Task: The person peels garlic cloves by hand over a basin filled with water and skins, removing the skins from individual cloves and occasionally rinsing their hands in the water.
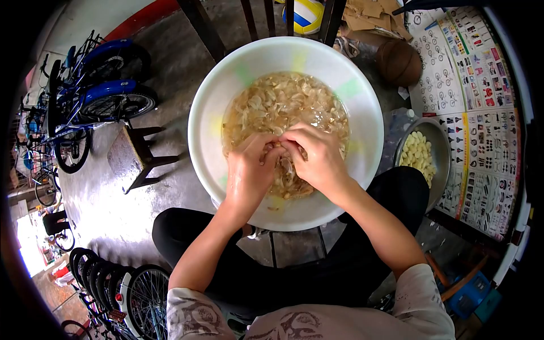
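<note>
A large white plastic basin [207, 153] holds water with many garlic cloves and loose papery skins [283, 96] floating in it. Over its near half, my left hand [252, 164] and my right hand [317, 156] meet, thumbs and fingertips pinched together. A small garlic clove is between the fingertips, mostly hidden by them. Both hands look wet. To the right of my knee, a metal bowl [445, 153] contains many peeled garlic cloves [418, 156].
A dark wooden chair [249, 20] stands behind the basin, and a small wooden stool [127, 156] on the left. Bicycles [107, 85] line the left side. A volleyball [303, 16], a basketball [398, 62] and a printed picture sheet [470, 113] are at the far and right sides.
</note>
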Tool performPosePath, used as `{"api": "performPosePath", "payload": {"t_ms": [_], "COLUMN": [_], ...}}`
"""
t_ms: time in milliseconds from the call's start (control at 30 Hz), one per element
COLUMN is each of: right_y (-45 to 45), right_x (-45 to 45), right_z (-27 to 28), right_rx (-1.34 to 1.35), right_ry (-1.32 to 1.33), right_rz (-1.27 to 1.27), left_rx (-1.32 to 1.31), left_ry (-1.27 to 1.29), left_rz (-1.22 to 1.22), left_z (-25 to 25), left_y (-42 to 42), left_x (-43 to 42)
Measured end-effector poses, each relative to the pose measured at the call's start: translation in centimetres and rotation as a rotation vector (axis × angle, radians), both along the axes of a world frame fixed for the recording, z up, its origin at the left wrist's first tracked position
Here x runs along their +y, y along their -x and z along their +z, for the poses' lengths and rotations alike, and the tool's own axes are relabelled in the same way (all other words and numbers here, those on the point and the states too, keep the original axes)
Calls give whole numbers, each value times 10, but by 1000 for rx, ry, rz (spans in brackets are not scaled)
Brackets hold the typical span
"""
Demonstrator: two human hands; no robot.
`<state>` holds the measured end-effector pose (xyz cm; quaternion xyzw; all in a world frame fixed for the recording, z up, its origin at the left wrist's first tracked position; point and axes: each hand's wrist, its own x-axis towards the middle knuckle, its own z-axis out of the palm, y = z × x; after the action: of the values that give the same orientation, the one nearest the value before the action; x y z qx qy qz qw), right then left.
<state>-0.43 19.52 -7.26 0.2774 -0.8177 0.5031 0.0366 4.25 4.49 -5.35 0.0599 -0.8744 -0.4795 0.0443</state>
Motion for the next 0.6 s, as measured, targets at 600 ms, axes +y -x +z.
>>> {"api": "performPosePath", "payload": {"t_ms": [600], "right_y": [1], "right_x": [-4], "right_z": [-7], "right_rx": [-284], "right_ry": [201], "right_rz": [-17], "left_rx": [-60], "left_ry": [-273], "left_rz": [35], "left_z": [2], "left_y": [1], "left_x": [-2]}}
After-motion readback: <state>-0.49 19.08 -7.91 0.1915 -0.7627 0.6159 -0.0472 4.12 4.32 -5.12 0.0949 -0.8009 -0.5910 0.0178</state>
